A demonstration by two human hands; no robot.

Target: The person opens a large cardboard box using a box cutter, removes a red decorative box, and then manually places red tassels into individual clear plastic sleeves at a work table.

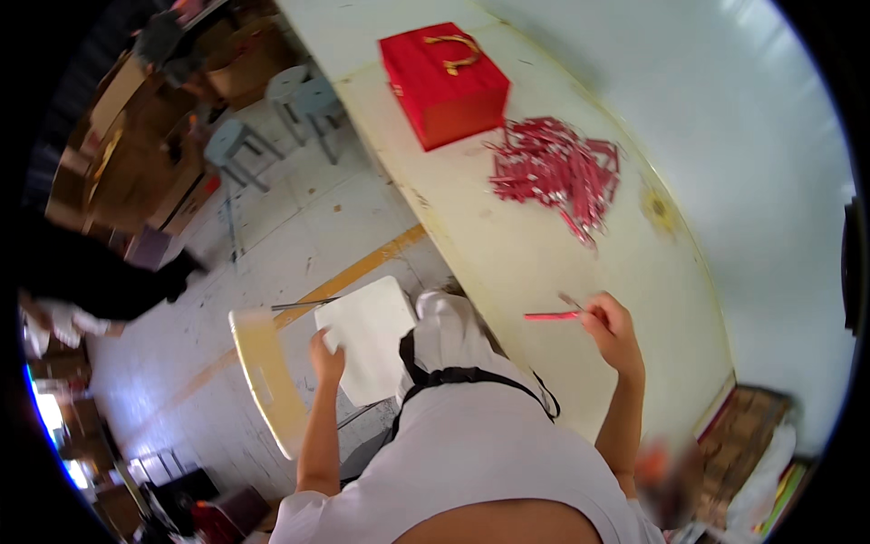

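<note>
My right hand (pixel 613 332) is closed over the pale table (pixel 507 272), pinching a slim pinkish-red strip (pixel 553 316) with a thin silvery piece beside it. Its exact kind is too small to make out. Farther along the tabletop lies a loose heap of similar red strips (pixel 557 172) with shiny bits. My left hand (pixel 326 358) hangs low on the left, beside a white folding chair's seat (pixel 370 340). Its thumb stands apart from the fingers, and nothing shows in it. Whether it touches the chair I cannot tell.
A red gift bag (pixel 444 86) with a gold cord handle lies beyond the heap. The chair's cream backrest (pixel 265 385) stands left of my arm. Grey-blue stools (pixel 237 150), cardboard boxes (pixel 127 186) and another person in dark clothing (pixel 91 272) are across the floor.
</note>
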